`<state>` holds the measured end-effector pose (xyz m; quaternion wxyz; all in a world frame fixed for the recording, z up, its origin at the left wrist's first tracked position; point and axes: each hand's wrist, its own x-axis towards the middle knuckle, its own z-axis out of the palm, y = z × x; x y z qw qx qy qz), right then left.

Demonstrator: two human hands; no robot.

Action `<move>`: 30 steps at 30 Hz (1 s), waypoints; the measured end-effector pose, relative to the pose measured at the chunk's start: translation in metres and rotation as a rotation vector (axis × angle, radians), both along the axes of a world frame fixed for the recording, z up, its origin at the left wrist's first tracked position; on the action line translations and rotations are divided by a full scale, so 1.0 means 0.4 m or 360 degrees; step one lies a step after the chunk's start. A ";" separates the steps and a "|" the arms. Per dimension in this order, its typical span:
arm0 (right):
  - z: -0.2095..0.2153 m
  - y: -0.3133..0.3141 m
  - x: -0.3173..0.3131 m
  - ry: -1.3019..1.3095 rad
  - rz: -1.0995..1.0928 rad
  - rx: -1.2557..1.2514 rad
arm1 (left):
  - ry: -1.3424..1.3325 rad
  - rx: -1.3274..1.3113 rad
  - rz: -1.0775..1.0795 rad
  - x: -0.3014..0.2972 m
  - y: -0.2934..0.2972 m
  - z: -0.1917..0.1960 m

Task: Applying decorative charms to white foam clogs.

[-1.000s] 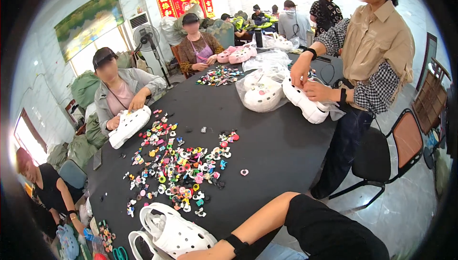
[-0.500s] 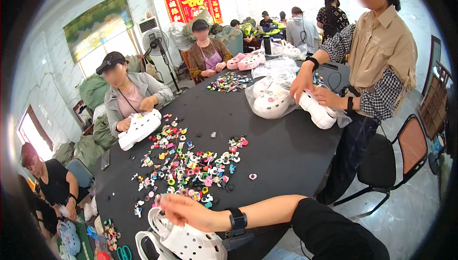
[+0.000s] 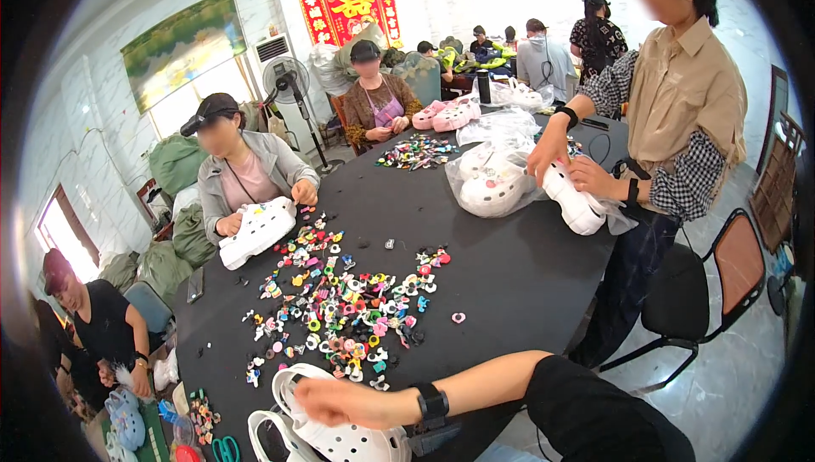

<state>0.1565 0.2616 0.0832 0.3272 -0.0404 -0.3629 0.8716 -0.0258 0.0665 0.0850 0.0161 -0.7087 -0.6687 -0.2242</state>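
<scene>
Head view: we note the right hand (image 3: 350,403) has lowered over the nearest white clog (image 3: 367,442), keeping work there; its blurred grip we cannot tell.

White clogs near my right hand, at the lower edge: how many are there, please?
2. One white clog is partly covered by your right hand; the second clog is just left of it, cut by the picture's edge. More could be hidden below.

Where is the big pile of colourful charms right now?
In the head view, the charm pile spreads over the black table, left of centre, just beyond the white clogs and the person's right hand.
</scene>
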 end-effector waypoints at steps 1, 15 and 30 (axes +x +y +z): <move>0.009 -0.022 0.000 -0.0235 0.0048 0.0497 | -0.0035 -0.0045 -0.0055 -0.017 0.003 -0.009; -0.072 -0.133 -0.019 -0.0211 -0.0268 0.2404 | -0.0676 0.0077 0.0204 0.010 -0.036 0.003; -0.039 -0.133 0.009 -0.0295 -0.0103 0.2276 | -0.0369 0.0340 -0.0110 0.067 -0.064 -0.003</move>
